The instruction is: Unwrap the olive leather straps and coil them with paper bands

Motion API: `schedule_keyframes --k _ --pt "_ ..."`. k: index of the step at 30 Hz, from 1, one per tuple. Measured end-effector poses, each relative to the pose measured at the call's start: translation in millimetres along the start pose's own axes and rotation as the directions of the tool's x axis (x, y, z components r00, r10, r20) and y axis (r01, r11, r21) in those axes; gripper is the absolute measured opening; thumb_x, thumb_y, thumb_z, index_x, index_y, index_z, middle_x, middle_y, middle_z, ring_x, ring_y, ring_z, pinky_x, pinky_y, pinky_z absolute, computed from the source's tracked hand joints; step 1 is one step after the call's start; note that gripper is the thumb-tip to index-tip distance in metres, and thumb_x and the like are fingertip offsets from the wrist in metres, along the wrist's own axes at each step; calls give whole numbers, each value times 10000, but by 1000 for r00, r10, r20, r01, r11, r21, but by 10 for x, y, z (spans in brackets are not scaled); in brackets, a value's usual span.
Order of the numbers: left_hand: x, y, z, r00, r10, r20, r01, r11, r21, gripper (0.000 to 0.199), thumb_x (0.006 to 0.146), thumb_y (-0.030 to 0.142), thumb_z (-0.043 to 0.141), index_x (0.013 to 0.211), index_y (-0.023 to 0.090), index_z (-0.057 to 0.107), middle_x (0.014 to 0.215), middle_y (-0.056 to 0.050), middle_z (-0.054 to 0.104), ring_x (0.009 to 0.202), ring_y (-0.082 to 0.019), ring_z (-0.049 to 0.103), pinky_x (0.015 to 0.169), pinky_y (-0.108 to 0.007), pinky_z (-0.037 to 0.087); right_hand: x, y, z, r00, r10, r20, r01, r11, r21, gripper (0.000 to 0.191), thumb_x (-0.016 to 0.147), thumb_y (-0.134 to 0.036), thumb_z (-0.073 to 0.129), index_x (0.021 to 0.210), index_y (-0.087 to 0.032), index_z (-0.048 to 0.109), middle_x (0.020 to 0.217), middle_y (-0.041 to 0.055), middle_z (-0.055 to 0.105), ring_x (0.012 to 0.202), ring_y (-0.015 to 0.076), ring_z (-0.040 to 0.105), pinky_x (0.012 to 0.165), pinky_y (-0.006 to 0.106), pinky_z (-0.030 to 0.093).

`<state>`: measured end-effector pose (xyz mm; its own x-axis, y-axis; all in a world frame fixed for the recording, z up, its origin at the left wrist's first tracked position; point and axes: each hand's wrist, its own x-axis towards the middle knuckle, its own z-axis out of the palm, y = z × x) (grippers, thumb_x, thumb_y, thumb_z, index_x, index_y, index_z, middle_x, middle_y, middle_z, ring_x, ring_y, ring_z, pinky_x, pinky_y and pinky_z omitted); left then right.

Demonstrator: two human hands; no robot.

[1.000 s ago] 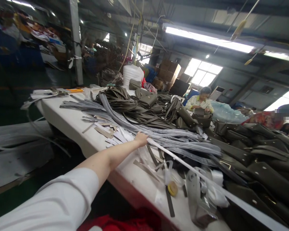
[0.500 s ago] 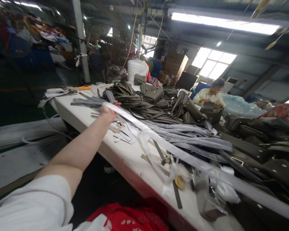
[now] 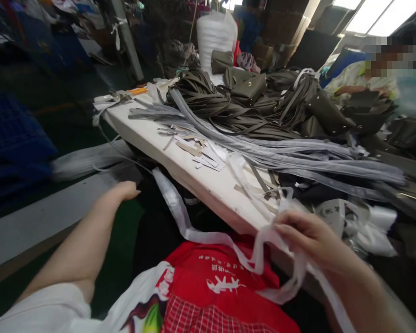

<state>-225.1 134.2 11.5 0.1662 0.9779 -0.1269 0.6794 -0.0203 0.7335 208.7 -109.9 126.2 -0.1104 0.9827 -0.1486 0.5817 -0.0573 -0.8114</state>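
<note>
My right hand (image 3: 307, 233) is closed, its fingers pinching a long white translucent strip (image 3: 208, 237) near the table's front edge. Loops of the strip hang below that hand and cross over my red apron (image 3: 225, 277). The strip's far end stands in the air beside the table, just right of my left hand (image 3: 126, 190) and apart from it. That left hand is low, off the table's left side; its fingers are mostly hidden, and no held thing shows. On the white table (image 3: 152, 141) lie grey strips (image 3: 263, 150) in a long bundle and small paper scraps (image 3: 208, 157).
Dark olive straps (image 3: 208, 101) and pouches (image 3: 249, 88) pile up at the back. A co-worker (image 3: 364, 83) handles a dark piece at the far right. A roll of white foam (image 3: 215, 41) stands behind. Blue crates (image 3: 17, 143) are on the left floor.
My left hand has let go of the white strip and dropped left, away from the table. My right hand has come into view with the strip, now slack and looped. The view has tilted down.
</note>
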Motion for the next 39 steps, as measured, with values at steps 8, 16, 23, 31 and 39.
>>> schedule_keyframes --k 8,16,23,31,39 --pt "-818 931 945 699 520 490 -385 852 -355 731 675 468 787 1307 187 550 1278 -109 627 1146 -262 596 1005 -337 437 823 242 1149 973 22 229 -97 943 319 290 845 -461 616 788 -177 633 665 -17 620 597 123 528 562 231 409" --pt "-874 941 1569 619 432 656 -139 882 -450 287 811 405 655 951 154 642 751 -20 672 605 -146 617 564 -224 461 510 522 1081 898 135 419 -358 777 518 444 720 -385 766 1050 -200 533 807 -10 661 556 122 578 514 228 459" --pt "-634 756 1309 652 345 675 -87 919 -385 294 789 459 659 802 167 627 645 13 620 509 -108 553 473 -191 408 234 781 840 903 218 369 -361 852 379 322 724 -376 766 932 -164 641 671 -43 602 541 107 509 485 205 406" --pt "-685 576 1351 750 301 589 -287 950 -120 311 686 369 760 917 182 668 957 -76 708 903 -263 671 818 -350 522 178 825 738 924 263 279 -368 811 455 399 795 -462 700 1063 -165 701 905 51 721 725 184 618 643 276 477" --pt "-1221 1208 1826 748 549 374 -486 836 -256 640 747 179 645 1357 179 448 1422 -148 485 1313 -270 461 1119 -415 354 411 746 1045 948 142 285 -265 847 461 346 799 -483 684 935 -165 702 853 26 703 799 198 611 785 320 477"
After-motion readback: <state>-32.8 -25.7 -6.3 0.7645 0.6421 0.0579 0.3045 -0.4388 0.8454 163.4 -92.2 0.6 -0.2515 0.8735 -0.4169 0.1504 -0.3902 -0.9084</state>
